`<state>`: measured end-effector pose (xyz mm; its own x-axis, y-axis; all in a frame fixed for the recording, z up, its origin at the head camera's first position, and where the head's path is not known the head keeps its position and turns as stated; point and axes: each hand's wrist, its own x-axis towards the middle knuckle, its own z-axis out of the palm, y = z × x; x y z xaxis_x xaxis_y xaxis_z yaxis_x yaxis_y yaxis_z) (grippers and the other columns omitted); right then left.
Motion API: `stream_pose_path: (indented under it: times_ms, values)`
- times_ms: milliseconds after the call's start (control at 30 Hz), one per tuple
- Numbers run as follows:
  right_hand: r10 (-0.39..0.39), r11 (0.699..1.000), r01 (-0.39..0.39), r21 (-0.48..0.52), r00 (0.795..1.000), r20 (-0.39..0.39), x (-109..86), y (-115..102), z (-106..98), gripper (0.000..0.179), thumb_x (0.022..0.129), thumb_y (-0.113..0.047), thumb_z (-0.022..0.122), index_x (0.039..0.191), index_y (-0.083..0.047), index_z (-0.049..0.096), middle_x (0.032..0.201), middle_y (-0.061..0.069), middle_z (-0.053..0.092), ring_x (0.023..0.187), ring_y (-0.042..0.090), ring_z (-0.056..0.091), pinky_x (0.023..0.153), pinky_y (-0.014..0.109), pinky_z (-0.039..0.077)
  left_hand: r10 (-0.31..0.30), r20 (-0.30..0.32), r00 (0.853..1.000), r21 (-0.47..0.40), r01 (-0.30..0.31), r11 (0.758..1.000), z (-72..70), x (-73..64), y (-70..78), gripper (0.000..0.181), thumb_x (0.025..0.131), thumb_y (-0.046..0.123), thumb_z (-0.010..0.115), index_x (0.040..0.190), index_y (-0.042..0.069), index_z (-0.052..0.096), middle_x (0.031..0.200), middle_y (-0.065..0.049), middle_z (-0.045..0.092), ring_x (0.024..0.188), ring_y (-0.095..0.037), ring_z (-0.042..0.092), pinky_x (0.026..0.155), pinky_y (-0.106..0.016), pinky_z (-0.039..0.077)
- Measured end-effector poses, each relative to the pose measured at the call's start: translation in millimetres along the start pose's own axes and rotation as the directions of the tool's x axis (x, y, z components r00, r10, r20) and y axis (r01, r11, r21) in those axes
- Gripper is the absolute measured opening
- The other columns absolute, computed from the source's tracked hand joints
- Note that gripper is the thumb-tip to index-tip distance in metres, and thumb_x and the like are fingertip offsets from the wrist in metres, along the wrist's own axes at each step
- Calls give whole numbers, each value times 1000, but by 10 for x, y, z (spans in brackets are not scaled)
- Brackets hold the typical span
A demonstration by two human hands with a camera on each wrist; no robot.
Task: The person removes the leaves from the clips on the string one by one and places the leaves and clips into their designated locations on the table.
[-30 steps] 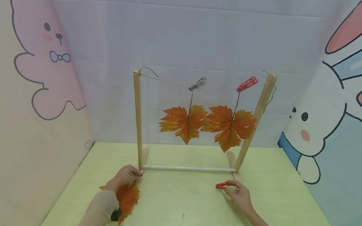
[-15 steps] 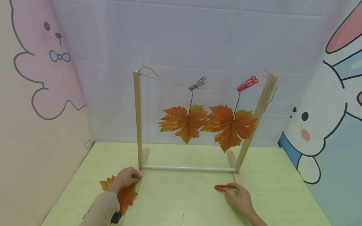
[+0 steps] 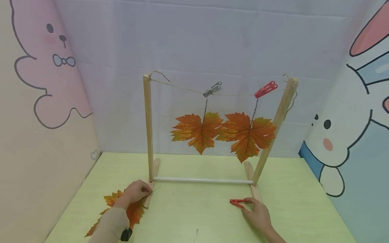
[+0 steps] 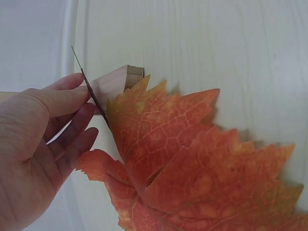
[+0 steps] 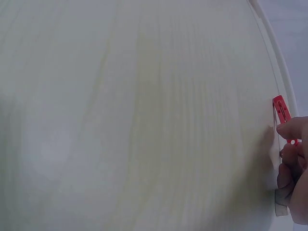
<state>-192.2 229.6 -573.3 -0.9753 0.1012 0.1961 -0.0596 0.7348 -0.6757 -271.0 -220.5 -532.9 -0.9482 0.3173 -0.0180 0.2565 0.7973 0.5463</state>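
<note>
My left hand (image 3: pixel 136 193) pinches the thin dark stem (image 4: pixel 94 96) of an orange artificial maple leaf (image 4: pixel 192 168) between thumb and fingertips. The leaf droops below the hand, partly hidden by the forearm in the head view. It is beside the left foot (image 3: pixel 147 198) of a wooden stand. Over at the right foot, my right hand (image 3: pixel 258 214) holds a red clothespin (image 3: pixel 236 201) by its handle ends, its nose pointing left. In the right wrist view the clothespin (image 5: pixel 281 109) shows at the right edge, between thumb and fingers.
Two posts (image 3: pixel 148 130) and a white rod (image 3: pixel 202 180) form the stand, with a string (image 3: pixel 183 87) tied across the top. From it hang two orange leaves (image 3: pixel 197 131), one by a grey clothespin (image 3: pixel 212 90), one by a red clothespin (image 3: pixel 266 90). Printed walls enclose the table.
The leaf in my left hand has turned, its lower part swinging left under the forearm. The red clothespin in my right hand has shifted slightly left, its two arms now showing as a wider V.
</note>
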Motion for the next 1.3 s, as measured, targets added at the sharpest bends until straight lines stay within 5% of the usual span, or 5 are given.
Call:
stream_pose_path:
  times_ms: [300,433,833,1300]
  values:
    - [-6,1000,6,-20,1000,-11,7,0,14,29,68,-10,74,96,-4,68,93,10,68,82,29,62,59,33,45,-33,-21,999,-43,32,999,43,26,-50,5,76,3,69,77,7,72,75,-3,66,71,-13,57,70,-35,49]
    - [-2,999,2,-34,1000,-15,7,0,9,30,68,-10,73,97,-3,68,94,11,68,85,31,62,62,36,47,-6,-32,999,-66,4,998,31,23,-53,5,76,1,69,77,5,72,74,-3,66,71,-15,57,69,-36,49]
    - [-26,999,25,-42,1000,-12,-19,-6,3,31,69,-8,73,98,-1,67,98,14,66,88,33,62,65,40,48,-78,-38,996,-117,73,990,54,16,-65,6,77,1,68,81,5,71,77,-3,65,71,-13,57,71,-35,50]
    - [4,999,-3,-48,1000,19,10,-28,-11,33,70,-14,74,100,-3,67,96,10,67,88,29,62,69,40,47,-58,-75,995,-146,47,988,-6,33,-45,8,75,-1,69,82,3,70,76,-3,66,70,-14,58,69,-33,50]
